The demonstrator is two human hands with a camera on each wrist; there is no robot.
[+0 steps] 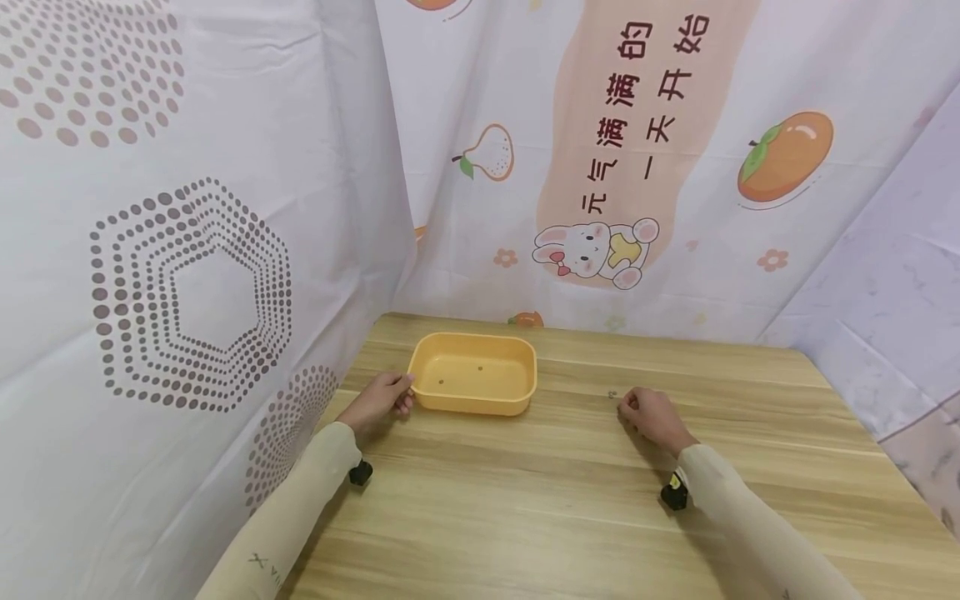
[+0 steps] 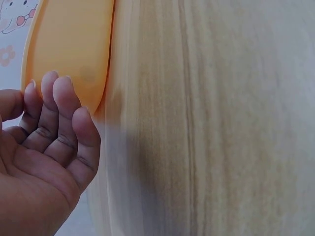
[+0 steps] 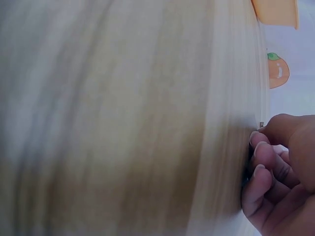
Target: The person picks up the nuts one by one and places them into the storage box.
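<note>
A shallow yellow plastic basin (image 1: 472, 407) stands on the wooden table toward the back left. My left hand (image 1: 384, 403) pinches its rim at the left end between thumb and fingers; in the left wrist view the fingertips (image 2: 63, 91) overlap the basin's end. Two small dark spots show on the basin floor, too small to identify. To the right, my right hand (image 1: 651, 417) is low over the table with curled fingers. A tiny dark metal-looking piece (image 1: 612, 395) sticks out at its thumb and index tips, which seem to pinch it; its kind is unclear.
The wood-grain table (image 1: 510, 500) runs back to a printed cloth (image 1: 480, 233) hanging behind it. Another patterned cloth (image 1: 337, 208) hangs close along the left side, beside my left arm. Pale marbled sheeting (image 1: 885, 317) borders the right side.
</note>
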